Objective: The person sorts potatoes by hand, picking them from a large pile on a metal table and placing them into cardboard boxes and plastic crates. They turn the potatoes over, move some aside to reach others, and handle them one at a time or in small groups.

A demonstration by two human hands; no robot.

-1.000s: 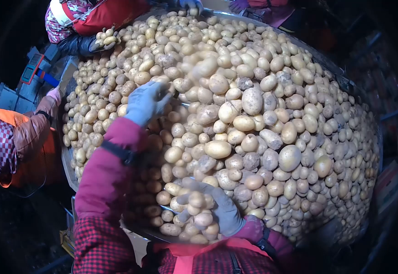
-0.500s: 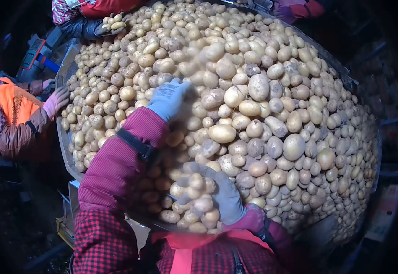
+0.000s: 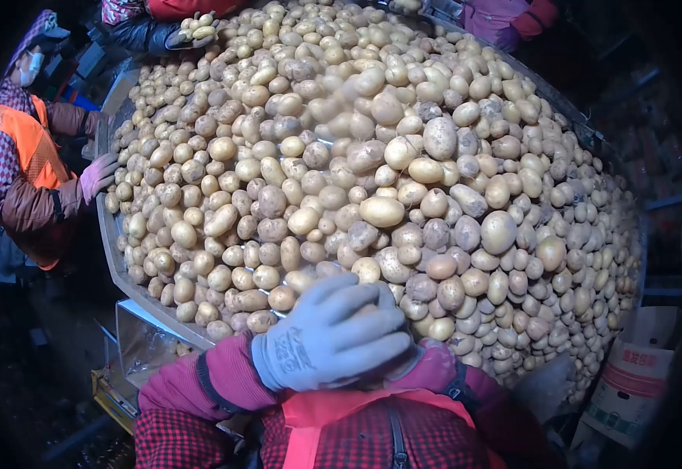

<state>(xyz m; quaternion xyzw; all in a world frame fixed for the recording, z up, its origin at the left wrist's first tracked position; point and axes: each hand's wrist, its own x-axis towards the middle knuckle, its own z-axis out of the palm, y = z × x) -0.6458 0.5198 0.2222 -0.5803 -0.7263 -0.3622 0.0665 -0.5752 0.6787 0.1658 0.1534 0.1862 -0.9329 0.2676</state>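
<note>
In grey-blue work gloves, my hands meet close to my chest at the near edge of a big heap of potatoes (image 3: pixel 380 211). My left hand (image 3: pixel 333 336) lies across the front with its fingers curled over my right hand. Whatever the left fingers close on is hidden. Behind it, only the fingers and wrist side of my right hand (image 3: pixel 403 361) show. That hand is cupped around potatoes, which the left hand almost wholly covers. Loose potatoes lie just beyond my fingertips.
A grey rim (image 3: pixel 130 289) borders the heap. At the left stands a person in an orange vest (image 3: pixel 24 148), a pink-gloved hand (image 3: pixel 98 177) at the rim. Another person's dark glove (image 3: pixel 188 35) holds small potatoes at the top. A printed carton (image 3: pixel 628 375) is at lower right.
My left hand has come back from the middle of the heap to my right hand and now covers it. The small potatoes seen in my right hand are hidden.
</note>
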